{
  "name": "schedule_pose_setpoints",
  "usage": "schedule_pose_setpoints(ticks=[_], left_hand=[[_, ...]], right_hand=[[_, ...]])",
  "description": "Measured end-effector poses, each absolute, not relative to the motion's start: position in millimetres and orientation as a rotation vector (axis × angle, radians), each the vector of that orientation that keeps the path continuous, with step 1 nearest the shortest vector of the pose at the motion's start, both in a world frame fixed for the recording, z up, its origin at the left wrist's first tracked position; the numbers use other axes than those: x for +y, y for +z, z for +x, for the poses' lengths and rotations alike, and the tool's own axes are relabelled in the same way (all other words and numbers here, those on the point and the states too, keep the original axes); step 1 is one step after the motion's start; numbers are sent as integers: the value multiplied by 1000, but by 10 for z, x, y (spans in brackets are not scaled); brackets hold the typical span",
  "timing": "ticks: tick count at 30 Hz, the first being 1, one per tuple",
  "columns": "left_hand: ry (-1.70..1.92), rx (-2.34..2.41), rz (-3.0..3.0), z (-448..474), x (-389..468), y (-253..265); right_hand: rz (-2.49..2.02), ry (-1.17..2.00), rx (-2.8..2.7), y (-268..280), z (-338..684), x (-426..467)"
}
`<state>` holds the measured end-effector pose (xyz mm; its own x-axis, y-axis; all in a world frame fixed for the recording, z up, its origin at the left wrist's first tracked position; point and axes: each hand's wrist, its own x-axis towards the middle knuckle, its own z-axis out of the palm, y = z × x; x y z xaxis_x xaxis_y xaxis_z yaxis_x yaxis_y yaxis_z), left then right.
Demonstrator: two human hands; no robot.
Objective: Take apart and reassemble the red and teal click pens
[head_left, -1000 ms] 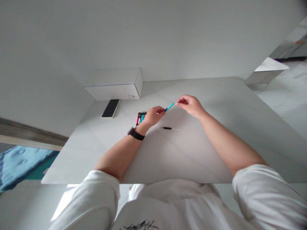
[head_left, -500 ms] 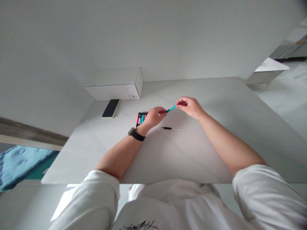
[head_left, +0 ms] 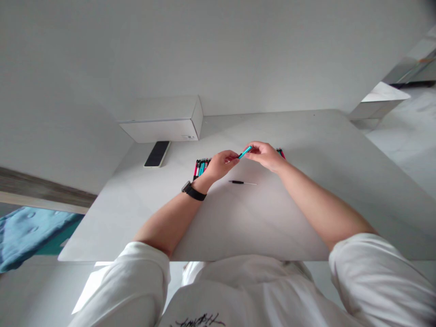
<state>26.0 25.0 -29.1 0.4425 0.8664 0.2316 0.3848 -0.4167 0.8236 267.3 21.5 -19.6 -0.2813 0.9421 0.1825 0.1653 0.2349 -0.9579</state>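
Note:
A teal pen barrel is held above the table between both hands. My left hand, with a black watch on its wrist, pinches the dark lower end of it. My right hand has its fingers closed around the upper teal part. On the table below lies a thin pen piece with a black grip and a pale refill pointing right. Several pens in red, white, teal and black lie side by side, partly hidden by my left hand. Beyond my right wrist more pens show in red and black.
A white box stands against the wall at the back left of the table. A phone lies flat in front of it. Blue quilted fabric is visible off the table's left side.
My right hand has moved slightly left and closer to my left hand, and the teal barrel now tilts more steeply. Pens behind my right wrist have come into view.

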Motion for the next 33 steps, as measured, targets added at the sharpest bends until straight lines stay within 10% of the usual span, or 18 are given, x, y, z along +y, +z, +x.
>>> schedule_pose_setpoints(ticks=[20,33], left_hand=[[229,725,2671,143,4,-66],[552,1119,2562,-188,374,-31]], right_hand=[[-1199,1065,-1492,-248,2809,326],[-1133,947,-1613,-358,2805,383]])
